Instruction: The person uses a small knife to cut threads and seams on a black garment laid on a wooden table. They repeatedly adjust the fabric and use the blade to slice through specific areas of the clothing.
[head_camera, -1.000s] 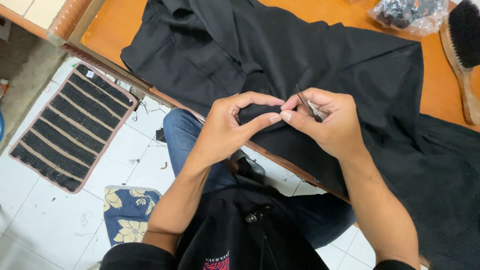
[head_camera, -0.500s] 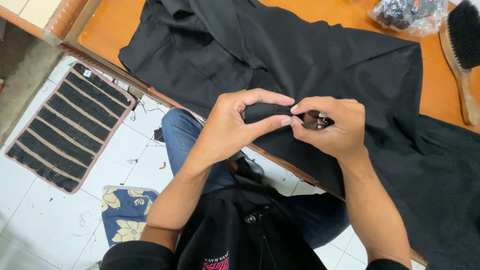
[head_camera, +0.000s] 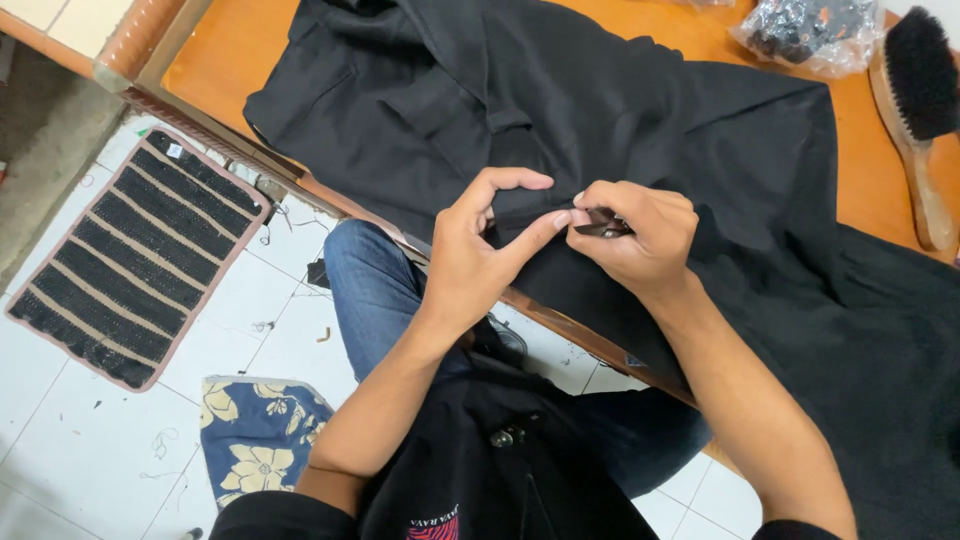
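While the left hand (head_camera: 480, 255) is pinching a fold of the black garment (head_camera: 620, 130) on the tabletop (head_camera: 860, 170), the right hand (head_camera: 640, 240) is gripping small snips (head_camera: 603, 226) against it; trimming looks underway, not finished.

Bare forearms, blue jeans (head_camera: 375, 285), black buttoned top (head_camera: 500, 470) with a red marking.

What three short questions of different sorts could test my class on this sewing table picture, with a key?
1. True or false: the left hand pinches the black garment.
2. Which hand holds the small dark tool?
3. The brush lies: A) on the floor, B) on the orange table, C) on the striped mat.

Key: 1 true; 2 the right hand; 3 B.
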